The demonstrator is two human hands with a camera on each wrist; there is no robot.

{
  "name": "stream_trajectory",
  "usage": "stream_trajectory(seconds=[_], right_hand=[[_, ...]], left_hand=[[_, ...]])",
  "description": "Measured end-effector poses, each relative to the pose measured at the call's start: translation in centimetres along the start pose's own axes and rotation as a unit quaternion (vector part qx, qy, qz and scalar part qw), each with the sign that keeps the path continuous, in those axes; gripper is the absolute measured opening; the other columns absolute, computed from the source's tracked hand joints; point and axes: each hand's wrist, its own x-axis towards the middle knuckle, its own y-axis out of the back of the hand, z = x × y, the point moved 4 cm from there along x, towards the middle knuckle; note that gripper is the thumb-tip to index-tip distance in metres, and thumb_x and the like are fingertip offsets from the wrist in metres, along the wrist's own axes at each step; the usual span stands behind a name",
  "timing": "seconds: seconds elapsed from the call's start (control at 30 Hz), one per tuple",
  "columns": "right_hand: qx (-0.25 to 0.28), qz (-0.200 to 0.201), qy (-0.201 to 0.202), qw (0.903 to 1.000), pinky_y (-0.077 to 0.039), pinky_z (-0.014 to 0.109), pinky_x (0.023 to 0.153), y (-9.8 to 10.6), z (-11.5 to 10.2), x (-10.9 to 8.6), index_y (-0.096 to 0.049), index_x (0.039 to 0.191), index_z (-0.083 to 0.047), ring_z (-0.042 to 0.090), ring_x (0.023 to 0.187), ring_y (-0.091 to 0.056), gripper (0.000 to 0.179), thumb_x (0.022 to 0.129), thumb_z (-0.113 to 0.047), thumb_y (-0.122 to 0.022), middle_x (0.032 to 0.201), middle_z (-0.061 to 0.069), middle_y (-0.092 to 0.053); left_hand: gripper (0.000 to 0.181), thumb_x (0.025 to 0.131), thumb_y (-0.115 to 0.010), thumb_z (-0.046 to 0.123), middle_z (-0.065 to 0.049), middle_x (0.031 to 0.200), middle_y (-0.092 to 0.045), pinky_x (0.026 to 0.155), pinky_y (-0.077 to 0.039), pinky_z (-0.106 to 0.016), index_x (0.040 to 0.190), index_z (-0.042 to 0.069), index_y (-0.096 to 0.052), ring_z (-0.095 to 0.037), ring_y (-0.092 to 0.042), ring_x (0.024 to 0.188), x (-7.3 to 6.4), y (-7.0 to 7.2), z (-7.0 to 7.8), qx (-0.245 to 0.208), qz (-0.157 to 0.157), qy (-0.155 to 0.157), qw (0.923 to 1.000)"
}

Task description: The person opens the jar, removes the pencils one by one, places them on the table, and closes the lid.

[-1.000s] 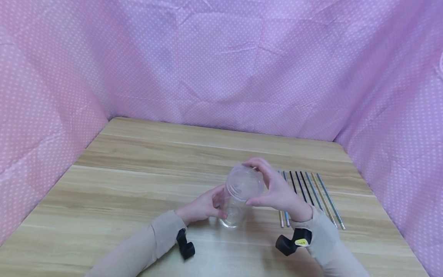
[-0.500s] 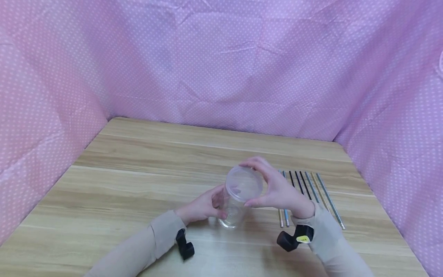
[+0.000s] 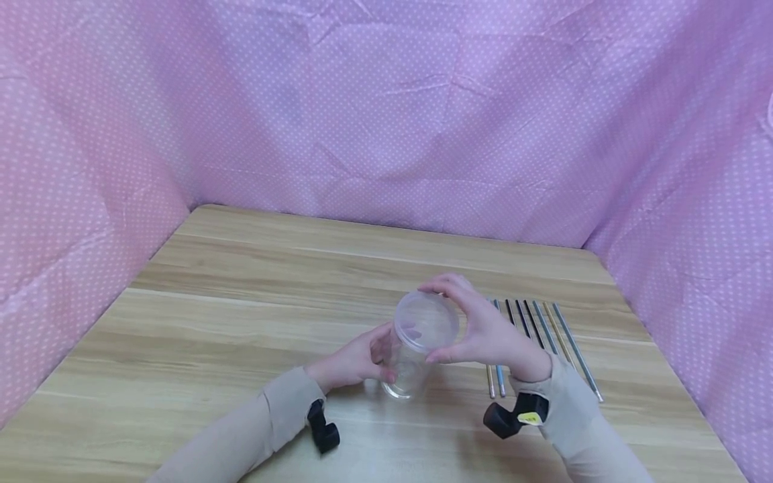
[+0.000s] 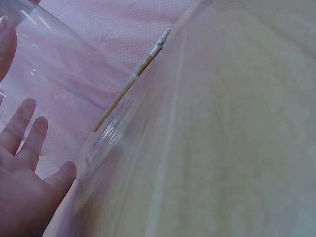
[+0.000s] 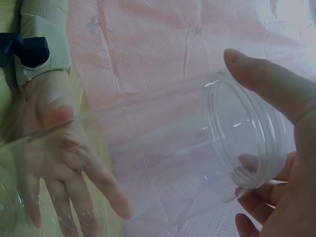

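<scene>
A clear, round plastic jar (image 3: 409, 379) stands on the table, its round see-through lid (image 3: 427, 318) on top. My left hand (image 3: 356, 359) holds the lower side of the jar, thumb at the front and fingers round the far left. Over the lid, my right hand (image 3: 486, 339) grips its edge between thumb and fingers. The right wrist view shows the ridged lid end (image 5: 247, 131) between that thumb and those fingers, with the left hand visible through the clear wall. No contents are visible inside the jar.
Several pencils (image 3: 573, 342) in blue, black and gold lie side by side right of the jar, partly behind the right forearm. Pink dotted cloth (image 3: 386, 121) encloses the back and sides of the wooden table (image 3: 241, 322). Both wrists carry black cameras.
Between the first frame and the second, the right hand shifts very slightly left on the lid and its wrist turns a little. The left hand and jar stay nearly still.
</scene>
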Motion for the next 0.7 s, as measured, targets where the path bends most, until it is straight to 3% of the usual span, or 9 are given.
stream_trajectory(seconds=[0.17, 0.4, 0.53, 0.7], right_hand=[[0.005, -0.025, 0.005, 0.9997, -0.044, 0.048, 0.095, 0.12, 0.08, 0.00, -0.047, 0.133, -0.004, 0.020, 0.119, -0.044, 0.080, 0.064, -0.017, -0.085, 0.130, 0.010, -0.047], [0.002, -0.068, 0.014, 0.9976, -0.046, 0.042, 0.094, 0.32, 0.15, 0.23, -0.044, 0.136, -0.006, 0.023, 0.122, -0.043, 0.080, 0.067, -0.018, -0.081, 0.133, 0.009, -0.043], [0.010, -0.052, 0.009, 0.9985, -0.044, 0.045, 0.096, 0.20, 0.44, 0.21, -0.047, 0.133, -0.004, 0.021, 0.121, -0.044, 0.081, 0.064, -0.020, -0.085, 0.132, 0.009, -0.047], [0.012, -0.002, 0.001, 0.9999, -0.043, 0.044, 0.096, -0.17, 0.52, 0.18, -0.050, 0.127, -0.002, 0.018, 0.115, -0.047, 0.083, 0.055, -0.018, -0.089, 0.126, 0.011, -0.052]], left_hand=[[0.091, 0.079, -0.070, -0.001, -0.016, 0.155, -0.024, 0.117, -0.017, -0.049, 0.151, 0.004, -0.014, -0.032, -0.019, 0.144, 0.04, 0.00, 0.06, -0.002, -0.002, -0.001, 1.0000], [0.094, 0.079, -0.074, 0.012, -0.015, 0.155, -0.026, 0.117, -0.016, -0.050, 0.151, 0.006, -0.013, -0.033, -0.020, 0.143, -0.19, -0.07, -0.06, 0.000, -0.010, -0.012, 0.9999], [0.094, 0.079, -0.074, 0.011, -0.013, 0.155, -0.027, 0.117, -0.016, -0.050, 0.151, 0.007, -0.014, -0.032, -0.020, 0.144, -0.18, -0.11, -0.18, 0.005, -0.010, -0.010, 0.9999], [0.090, 0.080, -0.068, -0.003, -0.013, 0.155, -0.027, 0.117, -0.016, -0.051, 0.151, 0.007, -0.014, -0.031, -0.019, 0.144, -0.04, -0.08, -0.11, 0.009, -0.008, -0.013, 0.9998]])
